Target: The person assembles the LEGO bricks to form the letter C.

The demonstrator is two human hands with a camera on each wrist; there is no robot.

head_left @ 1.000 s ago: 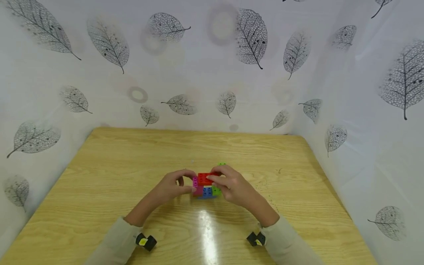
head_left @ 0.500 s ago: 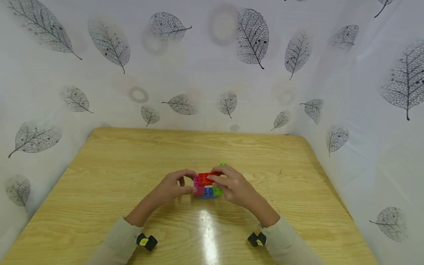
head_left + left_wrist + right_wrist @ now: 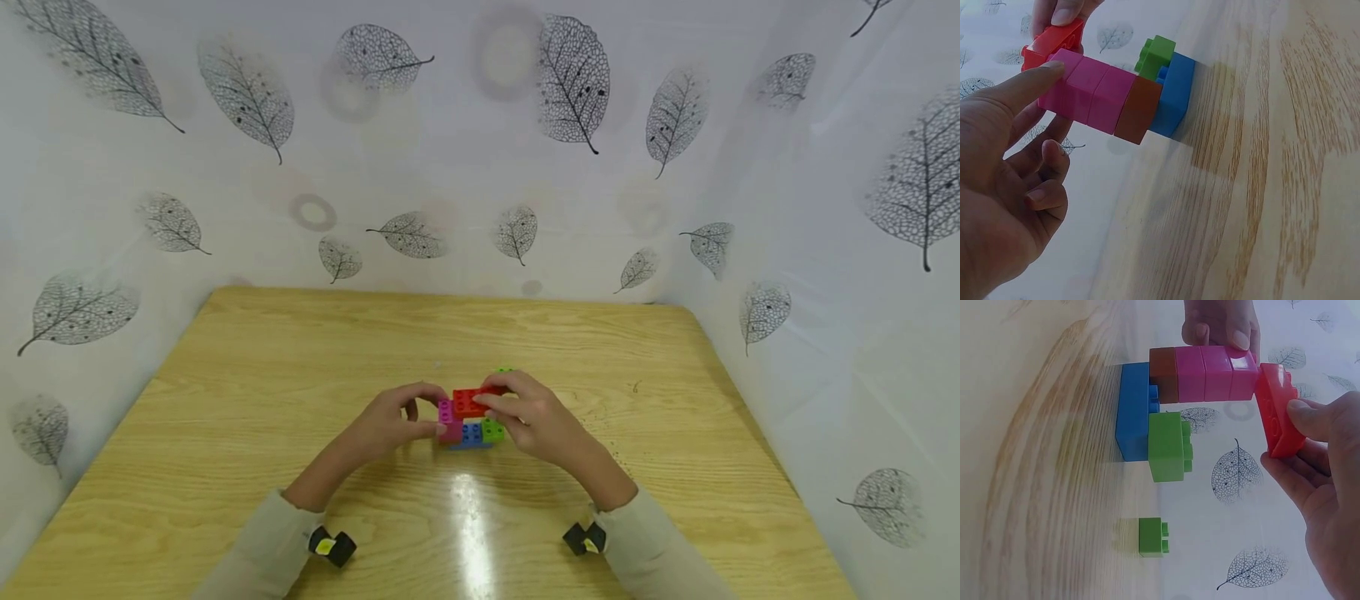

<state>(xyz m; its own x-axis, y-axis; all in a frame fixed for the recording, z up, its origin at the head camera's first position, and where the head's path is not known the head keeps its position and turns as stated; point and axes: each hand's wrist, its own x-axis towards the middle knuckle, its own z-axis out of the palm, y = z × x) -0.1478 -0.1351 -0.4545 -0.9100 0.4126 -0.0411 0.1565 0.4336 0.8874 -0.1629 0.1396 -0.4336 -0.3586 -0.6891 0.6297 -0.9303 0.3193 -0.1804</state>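
My left hand (image 3: 390, 422) pinches the topmost of several pink bricks (image 3: 1217, 374) stacked on a brown brick (image 3: 1163, 375). That column stands on one end of a long blue brick (image 3: 1133, 412), which rests on the table. On the blue brick's other end sits a green brick (image 3: 1166, 448), lower than the column. A red brick (image 3: 1277, 409) is held between the thumb and fingers of my right hand (image 3: 543, 422). It tilts at the column's top, one end close to the upper pink brick; whether they touch I cannot tell.
A separate small green brick (image 3: 1150, 537) stands on the wooden table (image 3: 300, 350), behind my right hand in the head view. A leaf-printed sheet (image 3: 450, 167) hangs around the table's back and sides.
My right hand has shifted slightly right with the red brick, and more of the pink top and lower green brick shows. The left hand stays in place.
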